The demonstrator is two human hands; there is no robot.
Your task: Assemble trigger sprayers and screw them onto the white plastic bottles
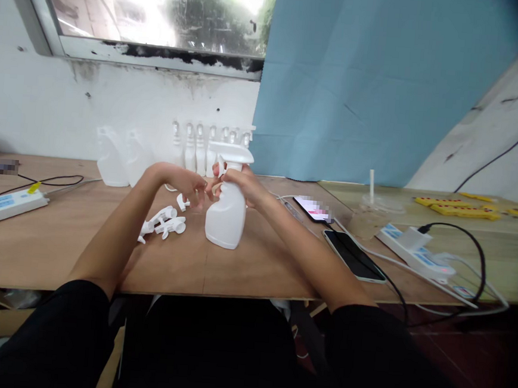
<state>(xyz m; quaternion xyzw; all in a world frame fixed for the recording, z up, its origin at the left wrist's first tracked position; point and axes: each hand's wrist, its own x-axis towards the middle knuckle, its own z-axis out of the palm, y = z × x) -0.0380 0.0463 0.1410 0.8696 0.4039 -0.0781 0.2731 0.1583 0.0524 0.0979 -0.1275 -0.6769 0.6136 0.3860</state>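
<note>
A white spray bottle with its trigger head on stands upright at the table's middle. My right hand is wrapped round its neck from the right, just under the spray head. Just left of the bottle is my left hand, its fingers bent down and apart, holding nothing that I can see. Whether its fingertips touch the bottle is unclear. Several loose white trigger heads lie on the table below my left hand. Along the wall behind stands a row of white spray bottles with heads.
Two white bottles without heads stand at the back left. Power strips lie at the left and right. Two phones, one lit and one dark, lie right among cables, near a plastic cup with a straw.
</note>
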